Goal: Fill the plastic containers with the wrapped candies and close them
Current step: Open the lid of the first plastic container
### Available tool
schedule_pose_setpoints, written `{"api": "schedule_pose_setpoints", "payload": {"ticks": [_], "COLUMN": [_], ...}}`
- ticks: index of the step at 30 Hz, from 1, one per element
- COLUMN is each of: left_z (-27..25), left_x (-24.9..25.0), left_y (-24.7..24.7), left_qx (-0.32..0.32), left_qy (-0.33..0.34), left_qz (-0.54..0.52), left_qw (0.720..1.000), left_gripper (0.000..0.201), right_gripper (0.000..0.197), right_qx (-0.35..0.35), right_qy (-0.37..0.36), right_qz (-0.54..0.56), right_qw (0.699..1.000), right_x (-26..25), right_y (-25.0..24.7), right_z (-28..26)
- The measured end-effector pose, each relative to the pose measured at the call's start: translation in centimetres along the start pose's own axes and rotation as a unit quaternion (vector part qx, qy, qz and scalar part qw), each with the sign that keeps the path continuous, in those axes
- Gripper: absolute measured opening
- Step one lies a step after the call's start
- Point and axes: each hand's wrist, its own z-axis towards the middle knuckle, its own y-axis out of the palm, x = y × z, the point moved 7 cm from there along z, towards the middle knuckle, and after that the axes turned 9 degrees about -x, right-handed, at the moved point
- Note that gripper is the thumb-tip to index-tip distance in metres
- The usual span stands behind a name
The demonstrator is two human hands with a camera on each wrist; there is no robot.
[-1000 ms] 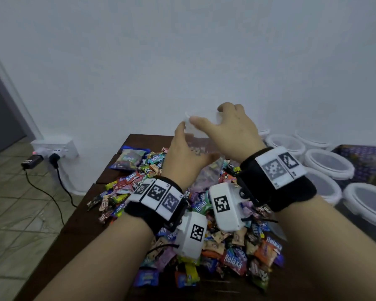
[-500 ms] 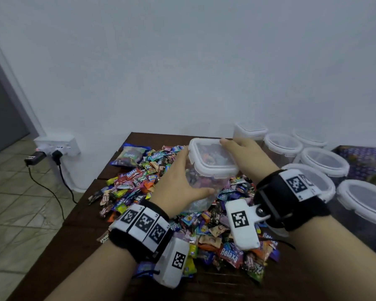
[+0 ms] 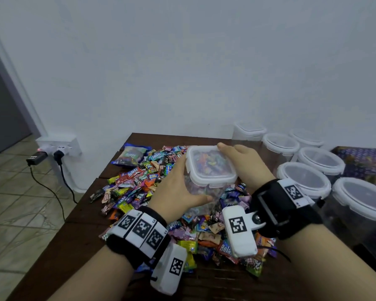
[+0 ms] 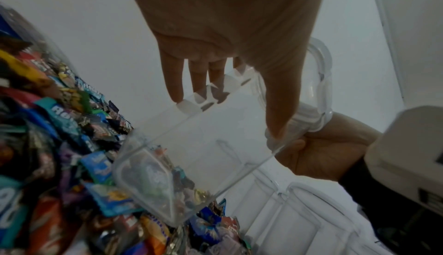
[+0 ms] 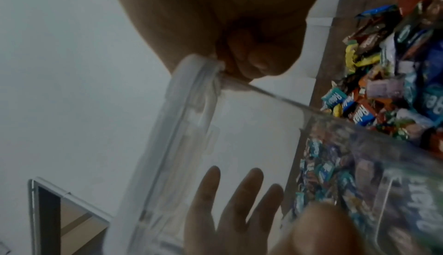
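Observation:
A clear square plastic container (image 3: 211, 168) with a white lid on top is tilted just over the pile of wrapped candies (image 3: 139, 179). My left hand (image 3: 180, 190) grips its body, thumb in front and fingers behind. My right hand (image 3: 245, 166) grips the right edge of the lid. The left wrist view shows the container (image 4: 203, 145) looking empty, my left hand (image 4: 227, 32) round it, and my right hand (image 4: 330, 145) at the lid. In the right wrist view my right hand (image 5: 227, 32) curls on the lid corner of the container (image 5: 239, 145).
Several lidded clear containers (image 3: 304, 181) stand along the right of the dark wooden table (image 3: 85, 235). A candy bag (image 3: 130, 155) lies at the back of the pile. A wall socket with plugs (image 3: 57, 146) and cables is to the left, over tiled floor.
Both hands have brought the container down from up near the wall to just above the candy pile. Over the last half second it has hardly moved.

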Motion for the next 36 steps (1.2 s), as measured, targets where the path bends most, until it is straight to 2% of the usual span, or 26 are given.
{"api": "schedule_pose_setpoints", "payload": {"ticks": [2,3,6,8,10,13,16,20,25,29,32,34,36], "left_z": [-0.1,-0.2,-0.2,0.0,0.2,0.3,0.4,0.5,0.4,0.6,0.5,0.5,0.5], "left_x": [0.0,0.0,-0.2,-0.5,-0.8,-0.4,0.2,0.1,-0.4,-0.6,-0.7,-0.7,-0.6], "left_y": [0.0,0.0,-0.2,-0.5,-1.0,-1.5,-1.3,-1.0,-0.6,-0.5,-0.5,-0.9,-1.3], "left_qx": [0.001,0.003,0.021,0.055,0.098,0.155,0.190,0.204,0.194,0.191,0.185,0.182,0.175], "left_qy": [0.007,0.008,0.002,-0.006,-0.009,-0.006,0.009,0.005,-0.003,-0.002,-0.002,0.000,0.011], "left_qz": [0.004,0.002,-0.006,-0.018,-0.023,0.033,0.064,0.071,0.074,0.084,0.092,0.097,0.129], "left_qw": [1.000,1.000,1.000,0.998,0.995,0.987,0.980,0.976,0.978,0.978,0.978,0.978,0.976], "left_gripper": [0.097,0.097,0.091,0.094,0.095,0.097,0.096,0.093,0.095,0.094,0.095,0.094,0.093], "right_gripper": [0.042,0.039,0.042,0.041,0.040,0.039,0.031,0.027,0.029,0.031,0.028,0.027,0.029], "right_qx": [0.010,0.010,0.005,0.010,0.015,-0.015,-0.038,-0.042,-0.021,0.012,0.006,0.010,0.050], "right_qy": [-0.021,-0.026,-0.027,-0.017,0.002,0.031,0.038,0.036,0.017,0.011,0.019,0.021,-0.007], "right_qz": [0.001,-0.005,-0.011,0.005,0.049,0.120,0.219,0.319,0.342,0.351,0.332,0.259,0.127], "right_qw": [1.000,1.000,1.000,1.000,0.999,0.992,0.974,0.946,0.939,0.936,0.943,0.966,0.991], "right_x": [-0.4,-0.4,-0.6,-0.4,0.1,0.8,1.0,1.2,1.5,1.8,1.7,1.6,1.1], "right_y": [-0.2,-0.3,0.1,0.5,1.0,2.7,4.2,5.1,5.4,5.1,5.0,4.4,2.9], "right_z": [-0.5,-0.6,-1.4,-2.3,-3.3,-4.5,-4.8,-4.8,-4.7,-4.8,-5.0,-5.1,-5.3]}}
